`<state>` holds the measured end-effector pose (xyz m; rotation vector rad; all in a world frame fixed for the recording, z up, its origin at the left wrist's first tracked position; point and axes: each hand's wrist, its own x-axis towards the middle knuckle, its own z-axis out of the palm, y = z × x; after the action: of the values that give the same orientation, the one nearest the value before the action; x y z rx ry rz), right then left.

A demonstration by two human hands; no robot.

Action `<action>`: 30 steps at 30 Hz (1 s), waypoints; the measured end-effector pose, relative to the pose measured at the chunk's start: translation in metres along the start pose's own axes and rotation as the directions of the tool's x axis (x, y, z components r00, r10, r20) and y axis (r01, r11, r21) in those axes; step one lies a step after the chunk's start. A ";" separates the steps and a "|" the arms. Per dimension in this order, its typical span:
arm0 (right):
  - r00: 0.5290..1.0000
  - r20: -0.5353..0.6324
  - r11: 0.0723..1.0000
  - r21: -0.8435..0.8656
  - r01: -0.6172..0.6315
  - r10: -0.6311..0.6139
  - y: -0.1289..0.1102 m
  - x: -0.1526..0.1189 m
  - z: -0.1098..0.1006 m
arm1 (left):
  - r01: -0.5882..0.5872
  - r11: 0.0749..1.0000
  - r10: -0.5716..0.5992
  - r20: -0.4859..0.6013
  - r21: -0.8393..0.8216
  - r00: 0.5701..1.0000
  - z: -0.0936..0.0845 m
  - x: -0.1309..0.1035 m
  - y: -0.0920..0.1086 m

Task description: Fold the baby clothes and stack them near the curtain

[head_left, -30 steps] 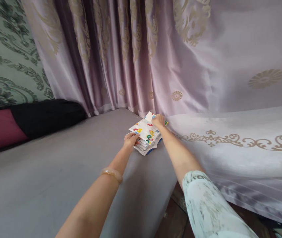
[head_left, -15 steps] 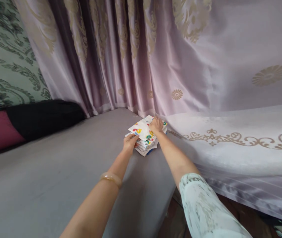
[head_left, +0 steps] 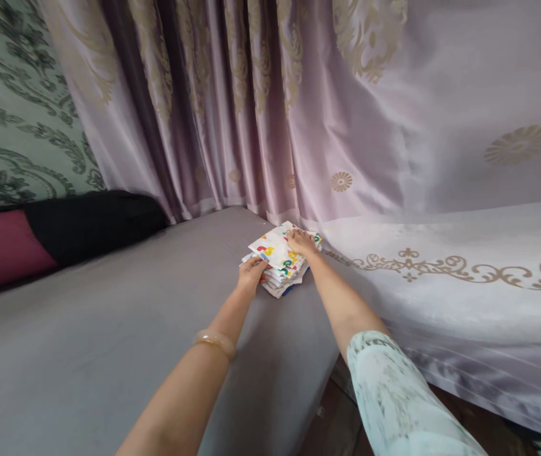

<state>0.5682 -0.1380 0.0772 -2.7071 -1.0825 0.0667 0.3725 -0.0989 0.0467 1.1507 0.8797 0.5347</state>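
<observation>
A stack of folded white cloths [head_left: 276, 246] with colourful prints lies on the grey padded surface, close to the curtain. At its left edge, my left hand [head_left: 252, 271] grips the upper layers, thumb on top and fingers at the side. My right hand [head_left: 301, 242] lies on the top cloth near its right side, palm down with the fingers spread. Blue fabric shows at the bottom of the stack.
A pink curtain [head_left: 270, 145] hangs behind the grey surface [head_left: 109, 329]. A black and dark red cushion [head_left: 94, 221] lies at the left. White patterned fabric [head_left: 441, 304] runs along the right, with dark floor [head_left: 334, 418] below.
My right hand has flattened out on the top cloth, its fingers more spread than before. My left hand keeps its place at the stack's left edge. The view has shifted slightly.
</observation>
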 end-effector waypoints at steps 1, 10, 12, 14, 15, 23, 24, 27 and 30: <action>1.000 0.019 1.000 0.002 0.001 -0.001 -0.001 0.000 -0.003 | 0.018 1.000 -0.018 0.018 -0.007 1.000 -0.001 -0.002 0.002; 0.982 0.047 0.983 -0.017 0.184 -0.183 -0.051 -0.037 -0.005 | -0.019 1.000 0.018 0.111 0.013 0.994 -0.053 -0.034 0.006; 0.981 0.066 0.981 -0.045 0.187 -0.184 -0.062 -0.043 -0.002 | -0.008 0.998 0.003 0.077 0.063 0.997 -0.076 -0.043 0.003; 0.983 0.084 0.983 -0.075 0.170 -0.163 -0.068 -0.044 0.001 | 0.007 0.995 -0.011 0.041 0.103 0.999 -0.101 -0.053 0.001; 0.985 0.086 0.983 -0.087 0.160 -0.153 -0.070 -0.044 0.003 | 0.014 0.993 -0.017 0.022 0.120 1.000 -0.114 -0.059 0.000; 0.987 0.044 0.979 -0.131 0.157 -0.152 -0.070 -0.043 0.017 | 0.052 0.976 -0.027 -0.119 0.212 0.993 -0.216 -0.104 -0.004; 0.988 0.042 0.978 -0.145 0.153 -0.148 -0.070 -0.042 0.019 | 0.048 0.975 -0.022 -0.122 0.215 0.992 -0.227 -0.109 -0.006; 0.991 0.037 0.974 -0.186 0.132 -0.128 -0.071 -0.039 0.023 | 0.051 0.974 -0.022 -0.132 0.219 0.991 -0.255 -0.125 -0.010; 0.988 0.060 0.959 -0.239 0.154 -0.144 -0.071 -0.033 0.025 | 0.074 0.975 -0.039 -0.163 0.211 0.986 -0.278 -0.139 -0.013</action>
<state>0.4931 -0.1065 0.0672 -2.8352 -1.3875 -0.0365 0.0648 -0.0548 0.0389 1.2886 1.1263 0.4970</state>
